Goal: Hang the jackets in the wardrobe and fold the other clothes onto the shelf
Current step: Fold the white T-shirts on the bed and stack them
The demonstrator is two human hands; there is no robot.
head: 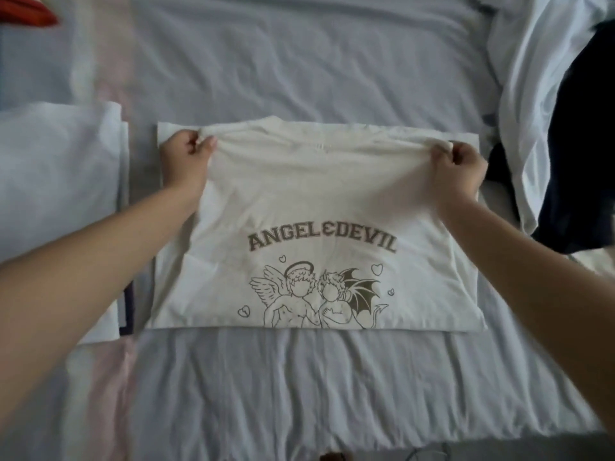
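Left grip (188, 154) clenched on top folded edge of cream T-shirt (316, 201), fabric pinched between thumb and curled fingers. Right grip (461, 164) pinching same edge at opposite end. Edge raised slightly, stretched taut between both. Shirt lies mid-bed (299, 61), lower part flat on wrinkled sheet, "ANGEL & DEVIL" print with winged figures facing up. Folded white stack (56, 181) just left of shirt. White cloth (532, 78) and navy garment (582, 154) heaped at right. Red item (26, 11) in far left corner.

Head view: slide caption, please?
Left hand and right hand pinch the far edge of the cream T-shirt on the bed, folded white stack alongside.
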